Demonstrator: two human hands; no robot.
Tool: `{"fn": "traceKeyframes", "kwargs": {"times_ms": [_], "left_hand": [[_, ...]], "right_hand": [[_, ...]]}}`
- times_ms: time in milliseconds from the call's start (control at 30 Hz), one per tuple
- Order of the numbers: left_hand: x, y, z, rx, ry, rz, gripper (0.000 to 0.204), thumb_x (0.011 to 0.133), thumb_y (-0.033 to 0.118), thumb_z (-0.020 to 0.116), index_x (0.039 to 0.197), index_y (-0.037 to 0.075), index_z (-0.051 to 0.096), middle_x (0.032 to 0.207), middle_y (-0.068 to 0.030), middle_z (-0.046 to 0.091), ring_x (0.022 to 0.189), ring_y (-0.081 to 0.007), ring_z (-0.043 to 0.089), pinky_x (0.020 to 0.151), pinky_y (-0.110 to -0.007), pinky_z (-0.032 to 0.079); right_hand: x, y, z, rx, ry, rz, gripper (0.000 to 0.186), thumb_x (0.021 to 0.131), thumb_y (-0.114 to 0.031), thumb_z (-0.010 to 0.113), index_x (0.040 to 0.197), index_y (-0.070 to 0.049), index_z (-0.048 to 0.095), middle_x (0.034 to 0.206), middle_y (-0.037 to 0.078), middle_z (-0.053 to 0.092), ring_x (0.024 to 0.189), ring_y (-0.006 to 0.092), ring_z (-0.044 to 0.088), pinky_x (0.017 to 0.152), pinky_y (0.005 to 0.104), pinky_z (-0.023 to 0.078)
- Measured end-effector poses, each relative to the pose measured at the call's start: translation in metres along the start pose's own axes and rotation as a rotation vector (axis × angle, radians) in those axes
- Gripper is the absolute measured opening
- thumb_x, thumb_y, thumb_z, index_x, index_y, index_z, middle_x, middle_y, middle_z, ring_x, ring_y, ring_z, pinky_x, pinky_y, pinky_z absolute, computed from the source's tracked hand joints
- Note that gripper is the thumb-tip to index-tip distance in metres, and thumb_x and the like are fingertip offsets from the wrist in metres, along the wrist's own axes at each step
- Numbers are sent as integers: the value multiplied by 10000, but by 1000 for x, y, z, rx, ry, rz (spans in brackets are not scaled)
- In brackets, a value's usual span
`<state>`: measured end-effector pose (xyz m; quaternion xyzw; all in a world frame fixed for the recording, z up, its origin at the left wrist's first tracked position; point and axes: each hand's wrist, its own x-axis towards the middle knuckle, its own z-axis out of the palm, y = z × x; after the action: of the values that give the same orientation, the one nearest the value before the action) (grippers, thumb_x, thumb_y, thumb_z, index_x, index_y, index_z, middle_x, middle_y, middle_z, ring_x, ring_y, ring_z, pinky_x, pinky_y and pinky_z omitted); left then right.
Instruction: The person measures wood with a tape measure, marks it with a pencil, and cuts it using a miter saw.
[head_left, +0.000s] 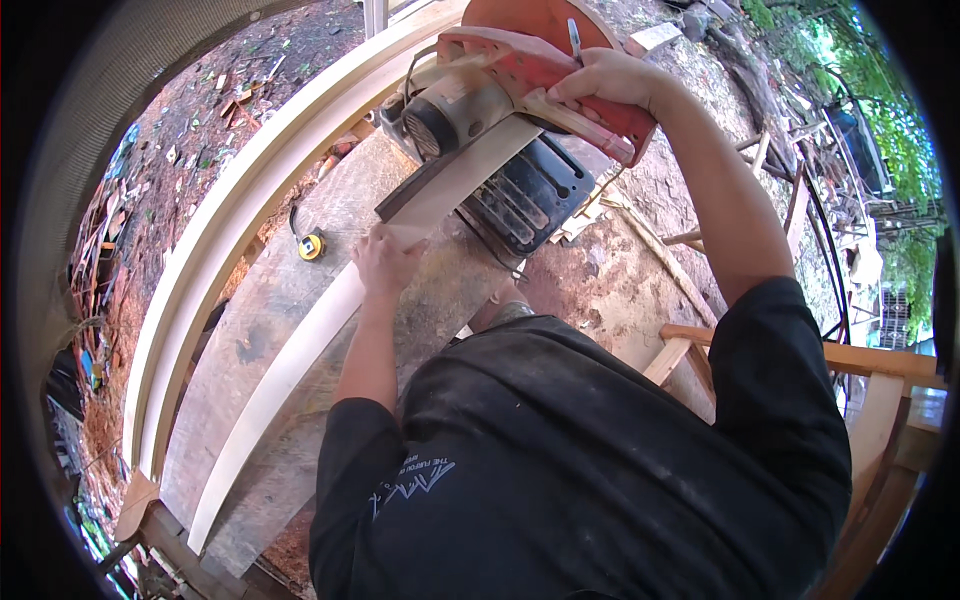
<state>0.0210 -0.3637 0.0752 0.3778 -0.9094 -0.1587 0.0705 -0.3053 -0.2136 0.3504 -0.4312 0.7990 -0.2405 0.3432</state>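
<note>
A long pale wooden board (290,370) runs from the lower left up onto a power saw. My left hand (388,262) is closed around the board's edge, just before the saw. The saw has a dusty motor housing (455,112), a black slotted base (530,195) and a red-orange metal part (625,125) with a round guard. My right hand (612,80) is at the red part, near the board's far end. A slim white-and-blue pen (574,38) sticks up from its closed fingers; the fingertips are partly hidden.
A yellow tape measure (311,246) lies on the stained worktable (245,345). Long wooden rails (205,250) run along the table's left side. Wooden framing (880,420) stands at the right. Scraps and leaves cover the ground (250,75) beyond.
</note>
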Motion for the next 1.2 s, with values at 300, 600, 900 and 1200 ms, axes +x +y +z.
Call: {"fn": "traceKeyframes", "kwargs": {"times_ms": [300, 600, 900, 1200], "left_hand": [[-4, -6, 0, -40, 21, -19, 650, 732, 484, 800, 1155, 3, 688, 1223, -120, 615, 1128, -353, 577, 1005, -465, 394], [-49, -72, -39, 17, -70, -211, 697, 659, 457, 834, 1171, 8, 685, 1343, -136, 565, 1312, -326, 468, 1088, -464, 352], [-103, -67, -24, 161, -180, -228, 379, 723, 229, 703, 1014, -13, 700, 1205, -157, 591, 1193, -353, 521, 1061, -486, 382], [-160, -20, -11, 100, -119, -273, 353, 701, 186, 695, 993, -11, 694, 1216, -149, 589, 1173, -384, 517, 1073, -492, 370]], "right_hand": [[-15, 5, 13, 35, 1, -15, 299, 821, -288, 731, 903, -4, 689, 711, 32, 643, 608, 101, 587, 579, 269, 463], [-23, -34, -12, -499, 303, -2, 488, 735, -356, 785, 1014, 36, 704, 853, 142, 712, 789, 206, 676, 753, 354, 510], [31, -128, -34, -591, 788, -554, 223, 794, -133, 603, 889, 36, 713, 894, 262, 699, 841, 363, 704, 736, 453, 543], [7, -112, 8, -512, 592, -1039, 390, 800, -297, 771, 1106, -77, 669, 999, 171, 686, 899, 311, 664, 753, 409, 512]]}}
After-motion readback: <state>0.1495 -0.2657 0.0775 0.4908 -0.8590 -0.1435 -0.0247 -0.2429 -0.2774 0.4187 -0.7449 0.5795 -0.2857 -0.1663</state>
